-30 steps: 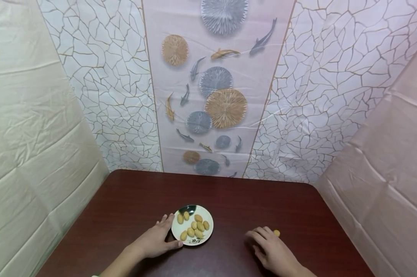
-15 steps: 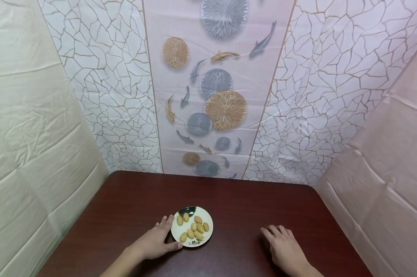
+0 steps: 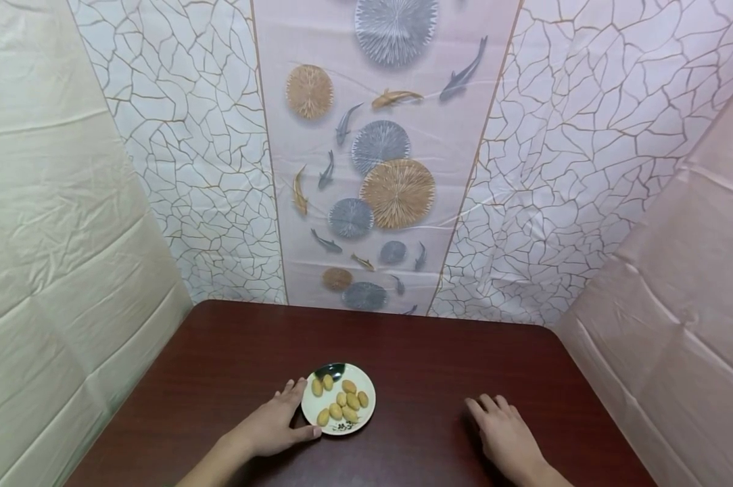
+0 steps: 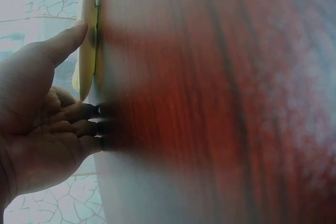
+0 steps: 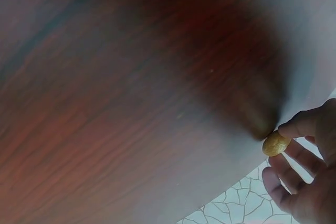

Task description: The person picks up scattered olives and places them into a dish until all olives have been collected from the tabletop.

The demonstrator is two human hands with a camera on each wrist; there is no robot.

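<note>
In the head view, a small round plate [image 3: 313,406], cream with a dark green patch, holds several yellow oval pieces, fruit-like and about olive-sized. My left hand [image 3: 275,426] is at its left side, fingers spread and fairly straight, with thumb and fingertips at the rim. The left wrist view has the thumb touching the plate [image 4: 87,35] edge and the other fingertips down by the table. Farther right, my right hand [image 3: 506,436] is low over the table. Seen from the right wrist, it pinches one glossy yellow oval piece [image 5: 275,144] between thumb and fingers; from above, the hand hides that piece.
The dark red wooden table [image 3: 415,365] has rounded far corners. Behind it hangs a patterned cloth [image 3: 397,193] with printed fish and discs. Pale creased cloths stand close along the left [image 3: 56,270] and right [image 3: 665,325] sides.
My right hand has shifted right, over the lone yellow piece that lay beside it a second ago, and now pinches it. The left hand and plate stay put.
</note>
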